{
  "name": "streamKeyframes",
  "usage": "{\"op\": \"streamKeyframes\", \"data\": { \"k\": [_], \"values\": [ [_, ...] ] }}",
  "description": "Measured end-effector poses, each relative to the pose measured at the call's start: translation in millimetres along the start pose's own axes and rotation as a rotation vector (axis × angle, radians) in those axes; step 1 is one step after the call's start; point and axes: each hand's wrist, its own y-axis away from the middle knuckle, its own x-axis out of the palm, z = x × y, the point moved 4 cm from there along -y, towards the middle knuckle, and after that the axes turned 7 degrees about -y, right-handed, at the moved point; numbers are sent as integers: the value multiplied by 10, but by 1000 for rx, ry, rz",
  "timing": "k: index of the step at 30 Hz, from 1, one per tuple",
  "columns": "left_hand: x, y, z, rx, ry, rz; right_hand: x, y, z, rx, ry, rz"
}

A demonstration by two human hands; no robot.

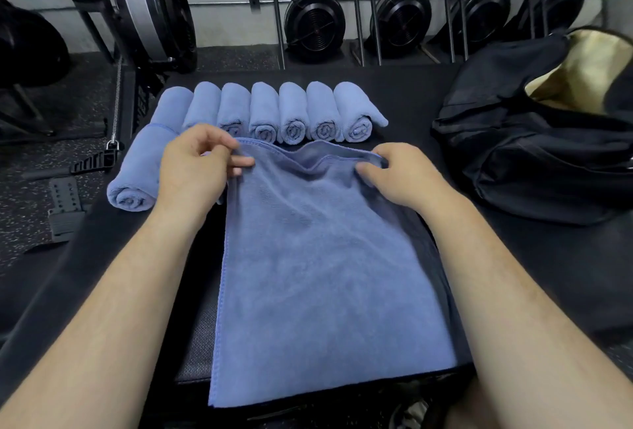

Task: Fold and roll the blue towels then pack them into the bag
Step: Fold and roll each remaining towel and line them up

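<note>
A folded blue towel lies lengthwise on the black surface in front of me. My left hand pinches its far left corner. My right hand grips its far right corner, where the edge is slightly lifted and wrinkled. Behind the towel stands a row of several rolled blue towels, spiral ends toward me. One more rolled towel lies at the left, partly under my left wrist. The black bag sits open at the right, showing a tan lining.
The black padded surface drops off at its left edge to speckled gym flooring. A rowing machine stands at the back left. Several black fan wheels and metal rails line the back wall.
</note>
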Motion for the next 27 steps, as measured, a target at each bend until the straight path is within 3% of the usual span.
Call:
{"op": "streamKeyframes", "data": {
  "k": [2, 7, 12, 16, 19, 22, 24, 27],
  "values": [
    [106, 61, -40, -15, 18, 54, 48, 61, 130, 54, -263, 105],
    [495, 382, -163, 90, 17, 243, 305, 147, 392, 58, -591, 201],
    [599, 438, -158, 252, -40, 229, 373, 203, 497, 20, -965, 288],
    [553, 402, -174, 379, -199, 148, 393, 225, 509, 9, -1057, 369],
    [549, 375, -144, 376, -240, 84, 409, 181, 490, 91, -1039, 216],
    [546, 364, -101, 273, -193, 73, 240, 177, 400, 167, -917, -267],
    [532, 360, -88, 208, -157, 60, 89, 260, 421, 39, -694, -519],
    [542, 358, -81, 171, -117, 55, 101, 356, 562, -233, -422, -485]
  ]
}}
